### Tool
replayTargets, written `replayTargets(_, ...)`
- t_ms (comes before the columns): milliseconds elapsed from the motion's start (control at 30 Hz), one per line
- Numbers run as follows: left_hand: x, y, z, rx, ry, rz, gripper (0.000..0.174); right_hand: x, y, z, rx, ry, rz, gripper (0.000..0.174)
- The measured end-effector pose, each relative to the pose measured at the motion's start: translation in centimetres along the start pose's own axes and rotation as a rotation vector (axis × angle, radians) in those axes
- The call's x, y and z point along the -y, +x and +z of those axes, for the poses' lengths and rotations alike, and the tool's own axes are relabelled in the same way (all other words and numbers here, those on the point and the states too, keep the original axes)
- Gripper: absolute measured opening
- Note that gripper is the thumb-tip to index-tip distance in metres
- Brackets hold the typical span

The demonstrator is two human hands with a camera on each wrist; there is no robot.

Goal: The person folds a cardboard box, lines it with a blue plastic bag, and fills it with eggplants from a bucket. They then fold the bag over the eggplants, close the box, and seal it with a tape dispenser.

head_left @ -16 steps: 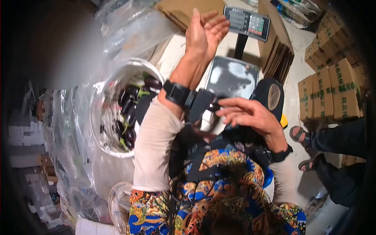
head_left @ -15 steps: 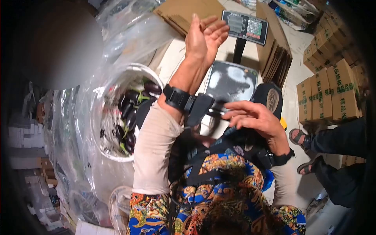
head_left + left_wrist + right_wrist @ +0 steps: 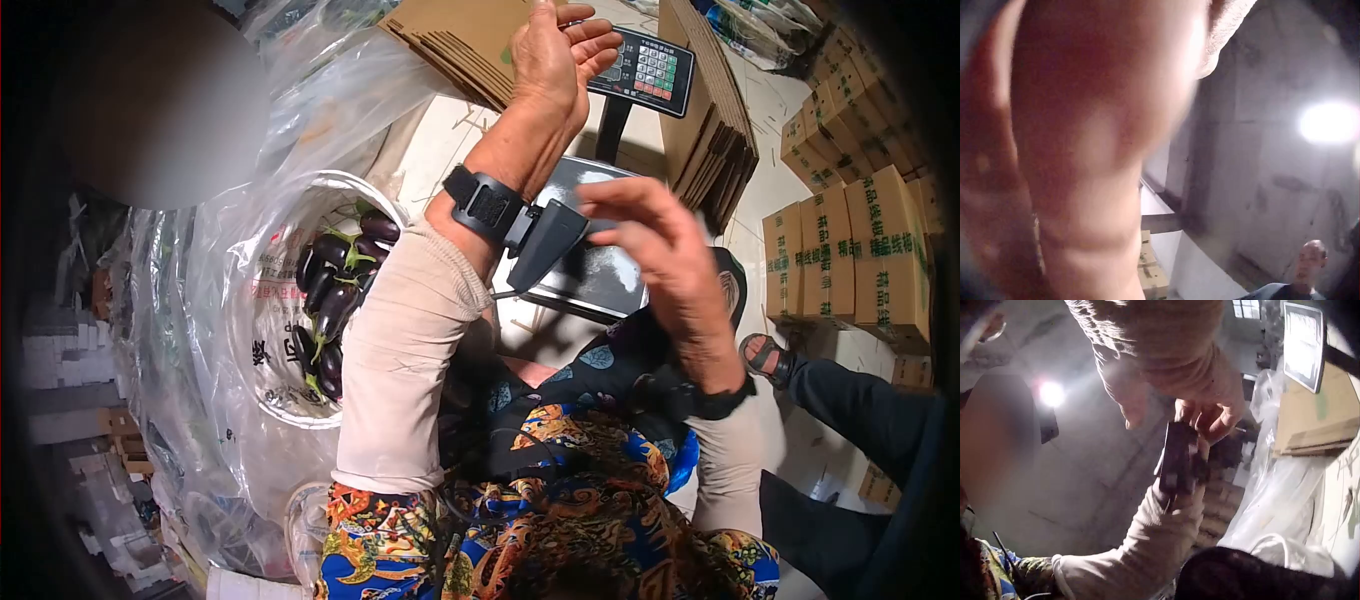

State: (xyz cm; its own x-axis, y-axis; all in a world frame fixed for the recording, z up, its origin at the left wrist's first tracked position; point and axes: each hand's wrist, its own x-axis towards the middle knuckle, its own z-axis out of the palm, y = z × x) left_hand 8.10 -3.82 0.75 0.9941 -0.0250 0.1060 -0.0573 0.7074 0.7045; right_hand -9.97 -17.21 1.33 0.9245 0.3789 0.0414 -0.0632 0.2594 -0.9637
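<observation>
Wrist camera (image 3: 545, 243) | right hand (image 3: 665, 250) touches its end | left hand (image 3: 550, 60) raised free

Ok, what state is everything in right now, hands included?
left hand: raised, fingers relaxed, holding nothing.
right hand: fingertips touching the wrist camera.
wrist camera: strapped on the left wrist.
plastic bag: mouth open.
eggplants: piled inside the bag.
scale: platform bare where it shows.
cardboard sheets: flattened, stacked.
cartons: closed, stacked.
</observation>
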Motion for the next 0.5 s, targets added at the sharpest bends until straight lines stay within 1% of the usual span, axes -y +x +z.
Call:
replayTargets(33,0.2,0.1,0.1,-0.013,0.04,0.02,0.055,-0.4,0.4,1.2,0.05,0.025,0.059,0.041)
replayTargets(67,0.0,0.0,0.4,-0.042,0.069,0.047,0.049,-1.4,0.6,2.5,0.021,0.105,0.046,0.042)
replayTargets(133,-0.2,0.6,-0.1,-0.014,0.251,0.133,0.045,-2.7,0.8,4.4,-0.044,0.294,0.061,0.044)
replayTargets(167,-0.6,0.5,0.0,0.0,0.342,0.18,0.043,-2.8,1.1,4.7,-0.025,0.311,0.103,0.044)
replayTargets(200,-0.8,0.4,0.4,-0.019,0.352,0.215,0.036,-3.0,1.3,4.9,-0.006,0.329,0.147,0.043)
replayTargets(233,-1.0,0.1,0.7,-0.005,0.484,0.307,0.033,-3.2,1.4,5.2,0.013,0.347,0.192,0.043)
replayTargets(300,-1.8,-0.7,1.3,0.028,0.75,0.481,0.028,-3.9,1.2,5.7,0.012,0.365,0.19,0.041)
replayTargets(333,-1.9,-0.8,0.9,0.029,1.308,1.185,0.019,-3.9,1.0,5.8,0.01,0.356,0.187,0.039)
replayTargets(433,-2.3,-3.2,1.6,0.354,1.72,1.216,0.016,-3.9,0.9,6.1,0.038,0.398,0.232,0.038)
replayTargets(467,-1.9,-3.3,1.3,0.347,1.6,1.256,0.013,-3.9,1.0,6.1,0.052,0.42,0.251,0.037)
replayTargets(500,-1.3,-2.7,0.6,0.235,1.517,1.202,0.013,-4.3,1.1,6.3,0.03,0.441,0.214,0.04)
